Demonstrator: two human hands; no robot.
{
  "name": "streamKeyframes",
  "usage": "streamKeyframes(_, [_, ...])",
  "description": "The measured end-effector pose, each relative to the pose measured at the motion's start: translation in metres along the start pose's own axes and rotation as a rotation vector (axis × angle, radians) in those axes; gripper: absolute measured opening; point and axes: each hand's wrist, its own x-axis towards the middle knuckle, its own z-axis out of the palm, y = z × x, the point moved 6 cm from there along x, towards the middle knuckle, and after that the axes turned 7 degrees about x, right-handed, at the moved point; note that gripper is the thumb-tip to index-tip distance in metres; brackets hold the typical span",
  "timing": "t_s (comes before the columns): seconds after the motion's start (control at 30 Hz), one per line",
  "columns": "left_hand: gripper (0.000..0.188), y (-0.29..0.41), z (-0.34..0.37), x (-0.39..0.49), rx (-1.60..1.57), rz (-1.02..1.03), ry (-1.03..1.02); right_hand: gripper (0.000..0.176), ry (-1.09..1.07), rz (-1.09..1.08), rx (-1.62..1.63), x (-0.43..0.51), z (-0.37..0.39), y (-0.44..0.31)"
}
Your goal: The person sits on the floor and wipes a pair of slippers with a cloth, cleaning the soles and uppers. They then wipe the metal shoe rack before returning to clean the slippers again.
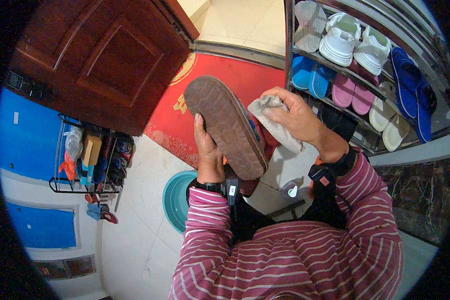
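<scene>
My left hand grips a shoe by its edge, with the brown, patterned shoe sole turned up towards me. The shoe's upper is mostly hidden underneath; a bit of dark blue shows along its right edge. In my right hand is a bunched greyish-white cloth, darkened in places, one end of which hangs below the fingers. A gap separates the cloth from the sole. Beneath my left wrist stands a teal plastic basin, partly covered by my arm.
A red doormat lies by the dark wooden door. On the right, a shoe rack holds white sneakers and several slippers. Another, black wire rack carries shoes and bags at left. A clear bottle is on the tiled floor.
</scene>
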Motion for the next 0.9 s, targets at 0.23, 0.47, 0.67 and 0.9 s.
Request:
streamKeyframes(0.23, [0.048,-0.005,0.018,-0.003,0.130,-0.033,0.014,0.026,0.261,-0.211,-0.193,0.018,-0.003,-0.019])
streamKeyframes(0.47, [0.049,-0.010,0.045,-0.018,0.396,0.120,0.017,0.020,0.292,-0.341,-0.526,0.035,-0.004,-0.014])
streamKeyframes(0.67, [0.044,0.018,0.020,-0.002,0.287,0.177,0.109,0.022,0.148,-0.185,-0.564,-0.005,0.029,0.022])
streamKeyframes(0.9, [0.046,0.024,-0.006,0.002,-0.045,0.074,0.095,0.023,-0.629,0.143,-0.378,-0.025,0.026,0.027])
